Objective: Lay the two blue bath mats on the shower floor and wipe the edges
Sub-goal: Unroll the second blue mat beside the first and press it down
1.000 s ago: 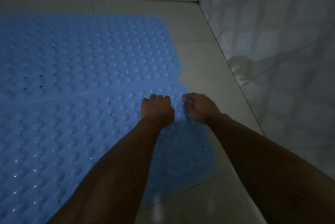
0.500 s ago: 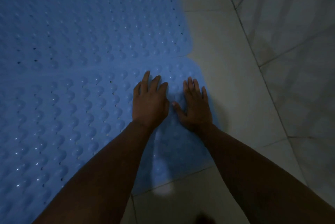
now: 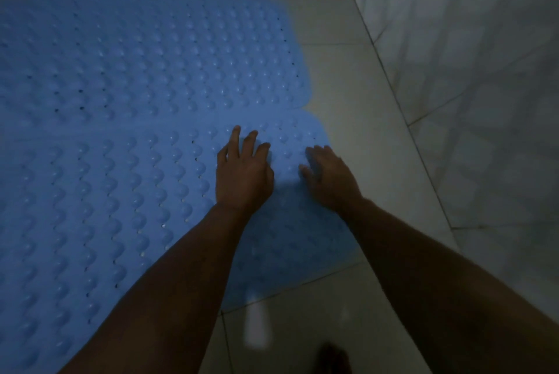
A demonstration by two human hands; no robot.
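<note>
near mat (image 3: 99,222): blue, bumpy, dotted with small holes; lies flat on the shower floor (image 3: 357,107); you see its right end, the left part runs out of view; its far right corner sits close to your hands.
far mat (image 3: 157,62): same blue, same bumps; flat on the floor just beyond the near mat, long edges meeting along a seam; whether they overlap or only touch, cannot tell; its right end stops a bit short of the near mat's right end.
your left hand (image 3: 243,175): on the near mat by the seam, palm down, grip spread, fingers straight and fanned, pressing on the bumps, holding nothing.
your right hand (image 3: 331,177): just beside the left, near the mat's right edge, palm down; fingers look loosely bent and blurred, tips on the mat; grip holds nothing.
forearms: both bare, reaching in from the bottom.
floor: pale tiles, bare strip right of both mats; bright reflection streak near the bottom.
wall (image 3: 469,71): pale tiles, right side, meets the back wall at the top corner.
bottom edge: dark shape, too dim to tell.
light: very dim.
</note>
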